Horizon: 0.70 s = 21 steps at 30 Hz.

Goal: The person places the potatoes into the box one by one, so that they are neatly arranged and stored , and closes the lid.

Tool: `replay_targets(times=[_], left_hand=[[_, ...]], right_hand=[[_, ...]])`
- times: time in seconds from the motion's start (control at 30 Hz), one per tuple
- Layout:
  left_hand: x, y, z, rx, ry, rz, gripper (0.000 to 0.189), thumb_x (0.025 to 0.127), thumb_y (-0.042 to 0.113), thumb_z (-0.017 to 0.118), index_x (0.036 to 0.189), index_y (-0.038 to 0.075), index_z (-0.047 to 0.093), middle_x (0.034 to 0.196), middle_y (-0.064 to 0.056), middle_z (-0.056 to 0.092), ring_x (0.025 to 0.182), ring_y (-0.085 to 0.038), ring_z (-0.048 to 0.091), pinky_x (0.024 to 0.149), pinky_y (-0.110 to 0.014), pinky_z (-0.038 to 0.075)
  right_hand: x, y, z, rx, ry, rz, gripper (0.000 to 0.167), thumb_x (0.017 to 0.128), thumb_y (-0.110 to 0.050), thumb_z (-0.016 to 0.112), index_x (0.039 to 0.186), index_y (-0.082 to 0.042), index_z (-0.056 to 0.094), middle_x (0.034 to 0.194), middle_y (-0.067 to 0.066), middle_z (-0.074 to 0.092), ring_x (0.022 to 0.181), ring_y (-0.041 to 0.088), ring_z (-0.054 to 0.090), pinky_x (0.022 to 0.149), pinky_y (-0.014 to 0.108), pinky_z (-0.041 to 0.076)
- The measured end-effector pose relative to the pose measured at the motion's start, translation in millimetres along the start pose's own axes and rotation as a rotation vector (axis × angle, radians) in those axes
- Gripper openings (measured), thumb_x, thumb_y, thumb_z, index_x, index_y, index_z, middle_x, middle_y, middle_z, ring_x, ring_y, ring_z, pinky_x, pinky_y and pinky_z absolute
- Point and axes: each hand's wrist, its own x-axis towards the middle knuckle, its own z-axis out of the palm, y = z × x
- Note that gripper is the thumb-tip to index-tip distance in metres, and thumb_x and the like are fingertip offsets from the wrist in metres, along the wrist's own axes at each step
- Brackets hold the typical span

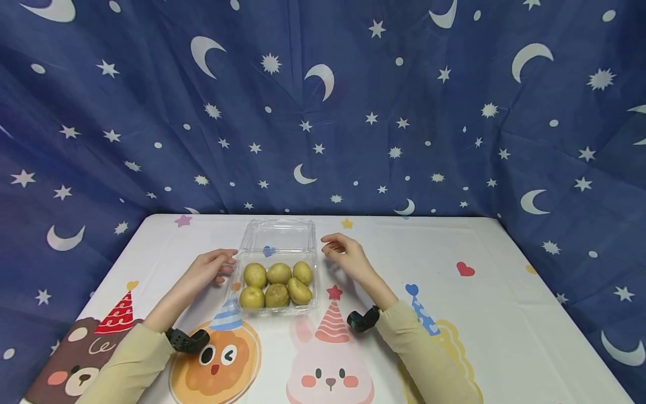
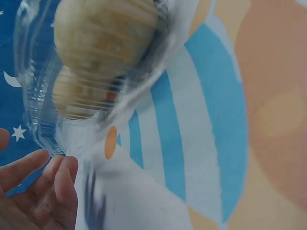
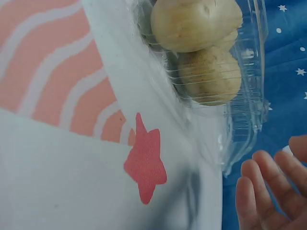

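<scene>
A clear plastic clamshell box (image 1: 277, 312) stands on the table with its lid (image 1: 282, 234) raised at the back. In it lie several yellowish potatoes (image 1: 277, 295), in two rows. At the box's left side is my left hand (image 1: 209, 266), its fingers loosely bent and holding nothing; whether the fingertips (image 2: 70, 165) touch the plastic I cannot tell. My right hand (image 1: 347, 255) hovers just off the right side, by the hinge end. Its fingers (image 3: 264, 187) are relaxed and apart from the box, with nothing in them.
A white tablecloth (image 1: 404, 252) with printed cartoon figures covers the table. Behind it hangs a dark blue curtain (image 1: 353, 73) with moons and stars. Black wrist devices sit on the left (image 1: 188, 340) and right (image 1: 363, 320) wrists.
</scene>
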Motion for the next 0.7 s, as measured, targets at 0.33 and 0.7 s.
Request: replay_targets(times=[0.33,0.7], left_hand=[[28.7,-2.1,0.1,0.010,0.005,-0.016,0.048,0.099,0.020,0.036,0.137,-0.008,0.046,0.118,-0.025,0.059,0.079,-0.001,0.058,0.062,-0.020,0.052],[43.9,-3.3,-0.9,0.013,0.005,-0.027,0.048,0.099,0.021,0.036,0.135,-0.010,0.046,0.106,-0.015,0.064,0.076,0.000,0.056,0.062,-0.020,0.052]], right_hand=[[24.2,9,7,0.092,0.013,0.231,0.033,0.088,-0.008,0.053,0.118,0.001,0.063,0.097,0.017,0.070,0.083,0.025,0.066,0.066,0.027,0.052],[34.3,12,20,0.146,-0.045,0.319,0.033,0.092,-0.012,0.051,0.120,0.002,0.062,0.095,0.015,0.070,0.073,0.011,0.062,0.063,0.021,0.050]])
